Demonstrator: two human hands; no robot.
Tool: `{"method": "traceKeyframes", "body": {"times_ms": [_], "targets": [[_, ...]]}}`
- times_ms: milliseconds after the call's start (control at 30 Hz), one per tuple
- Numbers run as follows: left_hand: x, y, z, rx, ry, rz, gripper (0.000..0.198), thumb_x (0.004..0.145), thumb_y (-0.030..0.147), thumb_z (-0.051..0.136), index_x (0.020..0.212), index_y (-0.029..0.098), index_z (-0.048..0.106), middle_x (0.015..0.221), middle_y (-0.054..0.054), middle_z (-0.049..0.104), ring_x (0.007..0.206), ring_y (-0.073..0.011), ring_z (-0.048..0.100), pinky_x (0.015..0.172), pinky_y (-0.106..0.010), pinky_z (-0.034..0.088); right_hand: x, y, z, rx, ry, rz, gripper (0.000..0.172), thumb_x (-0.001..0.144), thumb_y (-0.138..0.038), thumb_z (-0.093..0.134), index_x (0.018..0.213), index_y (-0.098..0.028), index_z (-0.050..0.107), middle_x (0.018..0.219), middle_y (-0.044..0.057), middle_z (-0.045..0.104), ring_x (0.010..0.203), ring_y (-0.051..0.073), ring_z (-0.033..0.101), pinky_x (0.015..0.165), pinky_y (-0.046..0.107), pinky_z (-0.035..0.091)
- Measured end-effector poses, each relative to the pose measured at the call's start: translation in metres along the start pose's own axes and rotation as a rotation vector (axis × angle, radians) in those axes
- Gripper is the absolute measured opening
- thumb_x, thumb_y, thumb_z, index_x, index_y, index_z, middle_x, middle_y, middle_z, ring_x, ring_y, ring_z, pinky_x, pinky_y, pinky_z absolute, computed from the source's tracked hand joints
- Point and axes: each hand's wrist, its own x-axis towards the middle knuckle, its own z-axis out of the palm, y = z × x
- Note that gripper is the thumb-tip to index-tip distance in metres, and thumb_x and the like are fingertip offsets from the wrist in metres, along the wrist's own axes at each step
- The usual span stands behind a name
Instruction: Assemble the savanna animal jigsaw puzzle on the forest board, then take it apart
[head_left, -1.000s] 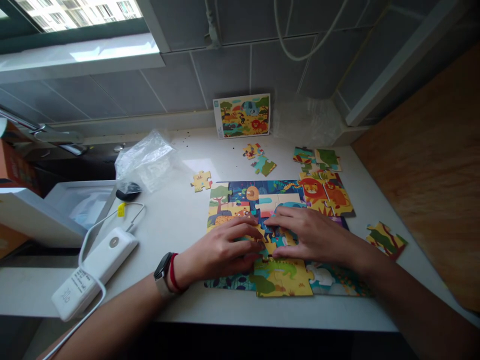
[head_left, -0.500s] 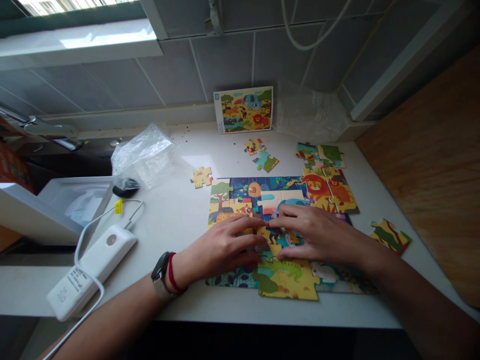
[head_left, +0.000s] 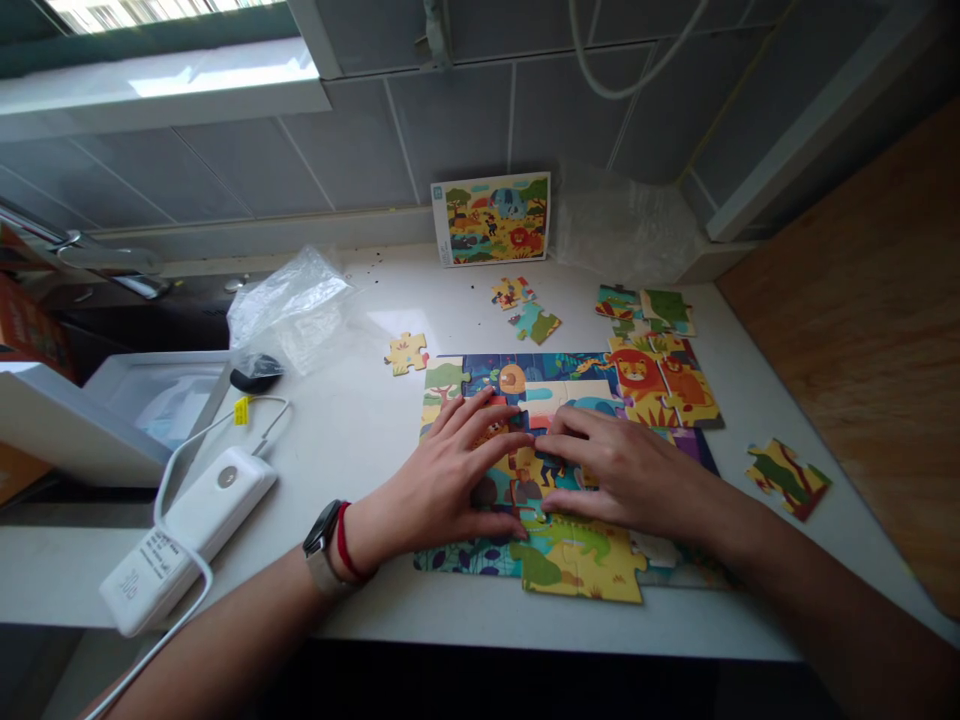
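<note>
- Left grip [head_left: 450, 480]: open, fingers spread and lying flat on the jigsaw puzzle [head_left: 480, 375], closed around no piece. A smartwatch [head_left: 322, 535] and a red bracelet [head_left: 344, 542] circle the wrist.
- Right grip [head_left: 622, 475]: also open, fingers apart and resting on pieces mid-puzzle, just beside the left fingertips.
- The puzzle lies flat on the white table [head_left: 337, 470], directly before the person. Its long axis runs left to right along the table edge, and its picture faces upright toward them.
- A crocodile piece [head_left: 577, 560] sits at its near edge, lion pieces [head_left: 652, 380] at its far right.
- Left of it: a white power bank [head_left: 187, 540] with a cable [head_left: 169, 500] and a yellow tag [head_left: 241, 410]. Its printed label is too small to read.
- Loose pieces lie at the left [head_left: 406, 353], right [head_left: 787, 480] and far side [head_left: 534, 322].
- Farthest: a picture card [head_left: 491, 219], long side level, stands against the tile wall [head_left: 450, 120], near a clear plastic bag [head_left: 289, 305].
</note>
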Motion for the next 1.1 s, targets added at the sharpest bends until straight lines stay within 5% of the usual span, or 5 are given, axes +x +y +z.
{"method": "traceKeyframes", "body": {"times_ms": [700, 1100], "targets": [[0.000, -0.003, 0.002, -0.023, 0.060, 0.009, 0.054, 0.094, 0.060, 0.071, 0.135, 0.025, 0.063, 0.153, -0.012, 0.055, 0.152, -0.0374, 0.039, 0.125, -0.060, 0.032, 0.004, -0.005, 0.009, -0.042, 0.074, -0.077, 0.013, 0.100, -0.030, 0.067, 0.104, -0.023, 0.077, 0.105, 0.010, 0.063, 0.097, 0.024, 0.060, 0.081, 0.035, 0.050], [0.001, -0.006, 0.003, 0.023, 0.106, 0.037, 0.047, 0.091, 0.062, 0.073, 0.118, 0.024, 0.073, 0.150, -0.012, 0.058, 0.148, -0.0394, 0.044, 0.119, -0.062, 0.042, 0.003, -0.008, 0.011, -0.111, 0.055, -0.105, 0.021, 0.105, -0.033, 0.060, 0.103, -0.023, 0.078, 0.103, 0.011, 0.061, 0.098, 0.025, 0.056, 0.082, 0.036, 0.048]]}}
